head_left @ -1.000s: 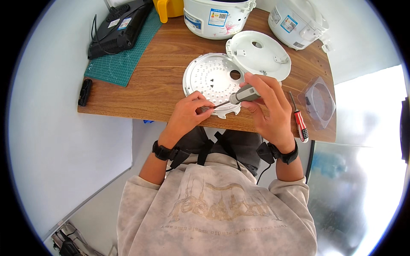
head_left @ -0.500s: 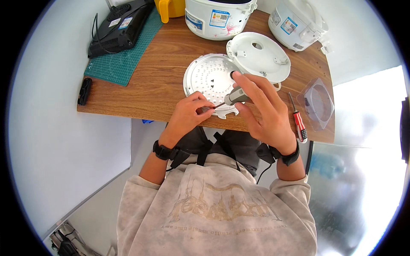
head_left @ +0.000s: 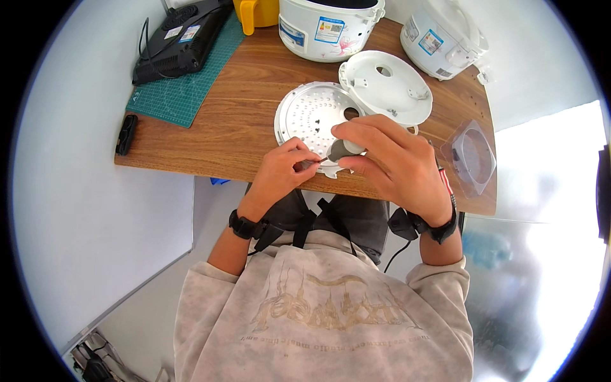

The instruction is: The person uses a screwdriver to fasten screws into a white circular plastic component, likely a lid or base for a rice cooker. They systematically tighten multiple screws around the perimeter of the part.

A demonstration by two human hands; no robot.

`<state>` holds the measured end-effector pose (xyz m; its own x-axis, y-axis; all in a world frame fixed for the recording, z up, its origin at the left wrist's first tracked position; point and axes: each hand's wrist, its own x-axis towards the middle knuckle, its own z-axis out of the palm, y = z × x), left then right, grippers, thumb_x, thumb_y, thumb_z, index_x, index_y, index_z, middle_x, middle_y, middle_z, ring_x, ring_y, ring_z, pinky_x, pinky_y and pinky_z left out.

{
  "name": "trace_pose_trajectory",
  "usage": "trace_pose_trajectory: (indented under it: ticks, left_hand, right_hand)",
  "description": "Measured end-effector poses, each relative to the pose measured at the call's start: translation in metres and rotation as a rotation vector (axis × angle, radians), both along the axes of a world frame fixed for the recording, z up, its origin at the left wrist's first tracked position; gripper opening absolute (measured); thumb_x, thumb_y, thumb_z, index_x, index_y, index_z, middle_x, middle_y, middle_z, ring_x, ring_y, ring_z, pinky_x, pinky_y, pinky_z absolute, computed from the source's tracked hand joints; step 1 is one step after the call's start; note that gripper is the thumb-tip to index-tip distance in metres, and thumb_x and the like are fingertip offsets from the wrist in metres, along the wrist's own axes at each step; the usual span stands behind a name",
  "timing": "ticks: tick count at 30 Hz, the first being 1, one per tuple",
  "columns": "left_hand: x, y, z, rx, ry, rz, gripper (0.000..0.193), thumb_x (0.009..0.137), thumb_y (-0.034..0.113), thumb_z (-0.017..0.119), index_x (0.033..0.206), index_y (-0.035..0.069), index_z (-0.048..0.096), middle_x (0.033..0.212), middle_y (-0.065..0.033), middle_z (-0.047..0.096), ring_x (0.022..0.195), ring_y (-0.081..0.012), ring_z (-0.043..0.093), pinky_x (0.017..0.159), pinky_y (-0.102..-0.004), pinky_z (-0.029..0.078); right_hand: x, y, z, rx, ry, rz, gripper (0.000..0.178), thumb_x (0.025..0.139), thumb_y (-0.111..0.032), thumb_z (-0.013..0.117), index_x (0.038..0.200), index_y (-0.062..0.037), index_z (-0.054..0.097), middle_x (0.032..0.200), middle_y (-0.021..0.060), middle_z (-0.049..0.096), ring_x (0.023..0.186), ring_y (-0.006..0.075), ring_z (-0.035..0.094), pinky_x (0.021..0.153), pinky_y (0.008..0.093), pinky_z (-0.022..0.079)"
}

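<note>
A round silver metal plate with rows of small holes lies near the table's front edge. My right hand is curled around a grey electric screwdriver, tilted over the plate's near right part. The screwdriver's thin bit points left, toward my left hand. My left thumb and index finger pinch at the bit's tip by the plate's near rim; any screw there is hidden. Behind the plate on the right sits a white plastic lid, inner side up, with a round opening.
White rice cookers stand at the back. A clear plastic part and a partly covered red-handled screwdriver lie right. Farther left are a green cutting mat, a black device, a yellow container and a black case.
My right hand has shifted slightly right and turned the electric screwdriver, so its body looks foreshortened. My right hand and wrist now cover most of the red-handled screwdriver. The left hand has stayed put.
</note>
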<state>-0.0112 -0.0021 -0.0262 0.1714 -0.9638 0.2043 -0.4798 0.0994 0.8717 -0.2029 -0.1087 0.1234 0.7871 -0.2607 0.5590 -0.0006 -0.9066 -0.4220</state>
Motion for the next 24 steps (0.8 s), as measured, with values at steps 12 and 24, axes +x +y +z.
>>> trace_pose_trajectory:
  ticks: [12,24]
  left_hand:
    - [-0.001,0.001,0.000,-0.004,-0.038,0.010,0.016,0.086,0.010,0.075,0.102,0.008,0.078,0.092,-0.0030,0.061,0.072,-0.0182,0.063,0.065,-0.0299,0.050]
    - [0.006,-0.002,0.039,-0.088,0.101,-0.041,0.024,0.089,0.008,0.072,0.112,0.006,0.068,0.100,-0.0071,0.068,0.080,-0.0183,0.067,0.070,-0.0294,0.052]
  right_hand:
    - [0.002,-0.002,0.003,0.002,0.038,-0.106,0.034,0.081,-0.030,0.084,0.100,-0.0070,0.067,0.080,0.0055,0.062,0.065,0.0242,0.062,0.055,0.0331,0.050]
    - [0.029,-0.008,-0.001,-0.346,0.004,-0.231,0.037,0.081,-0.042,0.079,0.082,-0.0083,0.065,0.071,0.0025,0.059,0.055,0.0222,0.060,0.048,0.0340,0.047]
